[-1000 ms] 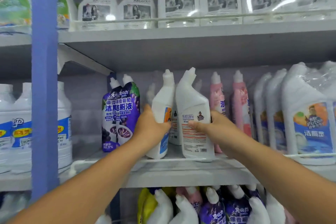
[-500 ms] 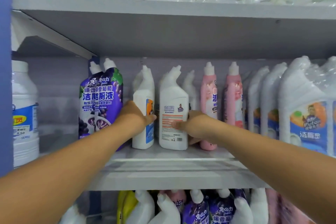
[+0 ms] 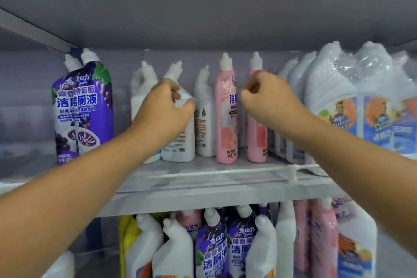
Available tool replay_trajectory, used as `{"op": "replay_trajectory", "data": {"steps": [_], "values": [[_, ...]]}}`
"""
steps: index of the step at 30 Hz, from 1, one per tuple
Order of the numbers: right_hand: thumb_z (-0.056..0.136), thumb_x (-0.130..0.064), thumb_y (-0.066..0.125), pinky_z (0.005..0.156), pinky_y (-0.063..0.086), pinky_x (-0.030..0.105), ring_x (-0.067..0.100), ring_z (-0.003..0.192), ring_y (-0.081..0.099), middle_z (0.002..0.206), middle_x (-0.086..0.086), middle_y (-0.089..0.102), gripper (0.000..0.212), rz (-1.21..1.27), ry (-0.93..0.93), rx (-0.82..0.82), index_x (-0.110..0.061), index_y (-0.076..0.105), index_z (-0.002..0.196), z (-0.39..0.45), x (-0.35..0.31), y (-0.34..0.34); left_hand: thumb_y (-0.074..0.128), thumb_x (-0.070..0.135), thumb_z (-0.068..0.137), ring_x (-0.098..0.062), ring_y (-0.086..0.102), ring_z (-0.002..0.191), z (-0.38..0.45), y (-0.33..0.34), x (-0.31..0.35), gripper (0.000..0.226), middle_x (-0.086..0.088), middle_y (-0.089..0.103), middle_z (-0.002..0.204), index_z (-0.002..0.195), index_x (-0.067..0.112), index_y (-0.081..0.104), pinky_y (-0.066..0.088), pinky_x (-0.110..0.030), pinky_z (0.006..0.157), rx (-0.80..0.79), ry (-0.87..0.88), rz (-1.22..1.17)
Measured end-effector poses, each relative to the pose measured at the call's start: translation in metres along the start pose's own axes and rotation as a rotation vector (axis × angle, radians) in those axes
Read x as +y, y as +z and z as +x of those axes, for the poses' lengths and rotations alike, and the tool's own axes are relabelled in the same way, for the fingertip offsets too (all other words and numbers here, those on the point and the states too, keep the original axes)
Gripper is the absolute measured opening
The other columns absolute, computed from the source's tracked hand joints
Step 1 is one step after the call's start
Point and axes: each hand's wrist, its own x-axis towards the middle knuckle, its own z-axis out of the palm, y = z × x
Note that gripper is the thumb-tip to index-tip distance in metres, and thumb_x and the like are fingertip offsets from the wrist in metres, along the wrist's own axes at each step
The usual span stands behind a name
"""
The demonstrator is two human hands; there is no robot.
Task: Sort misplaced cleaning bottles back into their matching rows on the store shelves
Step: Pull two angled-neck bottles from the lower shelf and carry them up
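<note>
2 hands: left hand (image 3: 165, 106) grips white bottle (image 3: 180, 142), right hand (image 3: 266, 97) free

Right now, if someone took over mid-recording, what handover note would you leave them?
Left hand grips the neck of a white bottle standing in the white row on the middle shelf.
Right hand, fingers curled, is at a pink bottle; grip unclear.
Done: white, pink and purple bottles stand grouped here.
Left: the lower shelf's mixed bottles look unsorted.

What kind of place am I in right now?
Most likely a shop's cleaning aisle: a metal shelf carries rows of identical purple bottles, pink bottles and shrink-wrapped white jugs.
</note>
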Motion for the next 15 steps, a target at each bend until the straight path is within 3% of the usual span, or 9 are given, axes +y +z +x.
{"op": "replay_trajectory", "data": {"steps": [3,5,7,11,15], "values": [[0.088,-0.026,0.059,0.079,0.040,0.027,0.026,0.099,0.059,0.117,0.010,0.059,0.038,0.054,0.050,0.046,-0.010,0.054,0.121,0.006,0.020,-0.002,0.069,0.048,0.090,-0.018,0.060,0.106,0.005,0.032,0.025,0.061,0.002,0.062,0.122,0.138,0.018,0.048,0.049,-0.029,0.088,-0.165,-0.055,-0.069],[0.087,-0.028,0.062,0.067,0.041,0.026,0.026,0.092,0.061,0.116,0.013,0.061,0.045,0.076,0.121,-0.042,-0.009,0.047,0.124,0.009,0.026,0.001,0.072,0.053,0.087,-0.020,0.060,0.108,0.014,0.050,0.032,0.073,0.001,0.062,0.124,0.144,0.017,0.043,0.046,-0.027,0.087,-0.255,-0.122,-0.063],[0.088,-0.030,0.065,0.056,0.042,0.025,0.025,0.090,0.060,0.119,0.012,0.059,0.054,0.088,0.238,-0.135,-0.007,0.040,0.131,0.017,0.030,0.008,0.077,0.055,0.081,-0.022,0.065,0.106,0.023,0.065,0.037,0.071,-0.001,0.066,0.122,0.137,0.019,0.050,0.053,-0.032,0.089,-0.321,-0.161,-0.065],[0.067,-0.029,0.075,0.083,0.061,0.042,0.031,0.104,0.068,0.119,0.012,0.065,0.068,0.197,0.318,-0.134,-0.007,0.050,0.126,0.034,0.030,0.030,0.081,0.040,0.080,-0.025,0.070,0.098,0.034,0.092,0.047,0.044,-0.002,0.070,0.109,0.116,0.021,0.063,0.054,-0.029,0.077,-0.336,-0.205,-0.035],[0.084,-0.020,0.073,0.090,0.057,0.040,0.032,0.109,0.065,0.121,0.013,0.063,0.053,0.132,0.330,-0.110,-0.004,0.047,0.128,0.042,0.034,0.041,0.078,0.044,0.070,-0.026,0.072,0.087,0.036,0.105,0.043,0.052,-0.002,0.073,0.102,0.115,0.025,0.063,0.057,-0.029,0.072,-0.306,-0.207,-0.025]]}}
